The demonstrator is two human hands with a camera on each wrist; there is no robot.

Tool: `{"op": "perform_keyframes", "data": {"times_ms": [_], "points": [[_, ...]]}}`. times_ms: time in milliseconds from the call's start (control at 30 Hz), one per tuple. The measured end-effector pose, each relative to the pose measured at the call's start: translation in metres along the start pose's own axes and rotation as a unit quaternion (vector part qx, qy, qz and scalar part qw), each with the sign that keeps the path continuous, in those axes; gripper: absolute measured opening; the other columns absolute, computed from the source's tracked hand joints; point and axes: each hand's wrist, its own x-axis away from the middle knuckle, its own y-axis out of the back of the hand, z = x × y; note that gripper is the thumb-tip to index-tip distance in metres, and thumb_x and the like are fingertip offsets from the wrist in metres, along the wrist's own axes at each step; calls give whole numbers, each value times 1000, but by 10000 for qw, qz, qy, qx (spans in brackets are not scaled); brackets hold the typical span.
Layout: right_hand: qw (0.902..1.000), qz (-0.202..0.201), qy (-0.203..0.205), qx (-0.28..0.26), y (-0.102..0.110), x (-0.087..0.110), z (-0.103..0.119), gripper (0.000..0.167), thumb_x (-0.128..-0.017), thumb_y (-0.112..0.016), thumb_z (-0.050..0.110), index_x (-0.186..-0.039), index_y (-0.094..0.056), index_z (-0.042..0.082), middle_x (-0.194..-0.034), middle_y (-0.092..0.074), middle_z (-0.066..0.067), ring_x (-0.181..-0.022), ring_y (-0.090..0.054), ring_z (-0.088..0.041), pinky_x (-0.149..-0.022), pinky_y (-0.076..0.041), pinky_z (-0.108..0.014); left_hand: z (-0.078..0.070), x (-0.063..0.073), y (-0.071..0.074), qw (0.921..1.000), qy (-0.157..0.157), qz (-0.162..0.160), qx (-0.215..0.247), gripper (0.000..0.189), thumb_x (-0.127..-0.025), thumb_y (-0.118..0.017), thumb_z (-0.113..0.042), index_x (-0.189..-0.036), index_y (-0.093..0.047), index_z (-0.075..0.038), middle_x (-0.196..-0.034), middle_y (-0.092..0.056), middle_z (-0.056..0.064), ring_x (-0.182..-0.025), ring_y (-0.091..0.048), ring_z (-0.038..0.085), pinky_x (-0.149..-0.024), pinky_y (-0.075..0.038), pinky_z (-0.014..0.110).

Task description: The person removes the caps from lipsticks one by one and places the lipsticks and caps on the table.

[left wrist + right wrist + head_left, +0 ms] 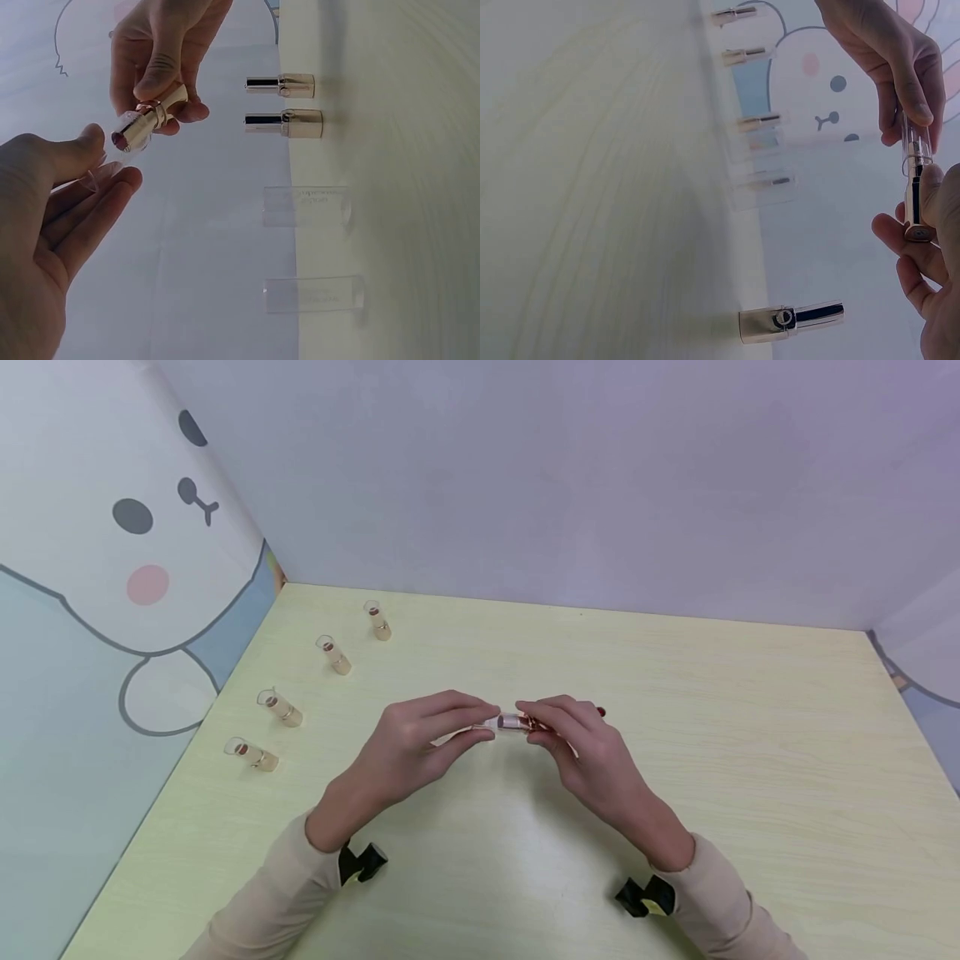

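Note:
My left hand point(420, 735) pinches a clear cap point(106, 171) between thumb and fingers. Opposite it, my right hand point(592, 747) holds a lipstick point(513, 722) with a shiny rose-gold base by its lower part. Cap and lipstick are lined up end to end above the table, and in the right wrist view the cap's open end surrounds the lipstick's upper tube point(917, 166). A dark red bullet shows at the tube's end in the left wrist view. My hands largely hide the things behind them in the head view.
Several lipsticks under clear caps point(281, 708) stand along the table's left side. Beyond my hands, the left wrist view shows two uncapped lipsticks point(303, 124) and two loose clear caps point(315, 294) standing upright. A pale wall point(570, 485) borders the table's point(750, 735) back edge.

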Motion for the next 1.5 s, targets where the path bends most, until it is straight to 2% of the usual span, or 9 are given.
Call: {"op": "perform_keyframes", "data": {"times_ms": [233, 433, 533, 700, 867, 1033, 1267, 1367, 1500], "points": [[9994, 156, -307, 90, 4, -1, 0, 29, -102, -67, 17, -129, -70, 4, -117, -71, -6, -99, -69, -18, -86, -50, -23, 5, 0, 15, 9995, 278, -33, 146, 27, -85, -86, -7, -111, -81, -8, -103, -79, 3, -87, -77, 12, -76, -60, 19], [9992, 45, -390, -11, 7, -1, -2, 32, -96, -73, 4, -127, -69, 4, -116, -70, -6, -99, -69, -17, -86, -50, -22, 8, -2, 32, 9986, 488, -7, -189, 28, -84, -86, -7, -112, -81, -9, -104, -79, 2, -91, -77, 14, -80, -61, 21], [9990, -64, -382, -205, 7, -2, -4, 33, -94, -74, 0, -126, -69, 2, -115, -70, -7, -100, -69, -17, -87, -50, -18, 12, -2, 38, 9977, 595, -35, -310, 27, -84, -87, -7, -110, -82, -10, -103, -79, 3, -92, -77, 15, -81, -60, 21], [9973, -175, -471, -544, 8, -3, -4, 28, -104, -65, 18, -125, -68, 1, -115, -70, -9, -99, -68, -16, -89, -52, -11, 17, 0, 43, 9956, 870, 18, -354, 26, -83, -86, -3, -108, -82, -9, -101, -79, 4, -89, -76, 17, -73, -56, 15], [9961, -214, -560, -646, 10, -4, -4, 34, -105, -60, 28, -125, -68, 1, -114, -70, -8, -92, -65, -13, -81, -52, -11, 20, 3, 47, 9904, 1168, 291, -677, 23, -85, -85, -5, -108, -81, -9, -102, -79, 3, -88, -76, 20, -74, -60, 28], [9958, -215, -615, -641, 11, -5, -4, 29, -104, -64, 23, -124, -67, 2, -114, -71, -7, -89, -62, -11, -74, -49, -12, 22, 4, 53, 9759, 1576, 862, -1242, 21, -87, -83, -5, -108, -81, -8, -101, -79, 4, -88, -75, 20, -75, -62, 36], [9954, -250, -705, -600, 12, -4, -4, 31, -106, -61, 28, -125, -67, 4, -113, -70, -5, -88, -59, -9, -66, -44, -13, 27, 6, 54, 9388, 2220, 2005, -1709, 19, -88, -81, -2, -107, -80, -5, -102, -78, 5, -92, -74, 23, -81, -62, 38], [9953, -243, -718, -606, 12, -4, -4, 31, -106, -60, 29, -124, -67, 4, -113, -70, -5, -89, -58, -9, -66, -43, -13, 31, 7, 50, 9272, 2356, 2253, -1842, 20, -86, -82, 0, -106, -80, -4, -104, -78, 8, -97, -74, 27, -85, -62, 41], [9952, -226, -725, -614, 12, -4, -4, 31, -106, -60, 28, -125, -67, 4, -113, -70, -5, -89, -58, -9, -67, -44, -13, 38, 10, 45, 9163, 2488, 2497, -1899, 20, -86, -82, 0, -105, -80, -3, -105, -78, 10, -98, -74, 29, -87, -62, 43]]}}
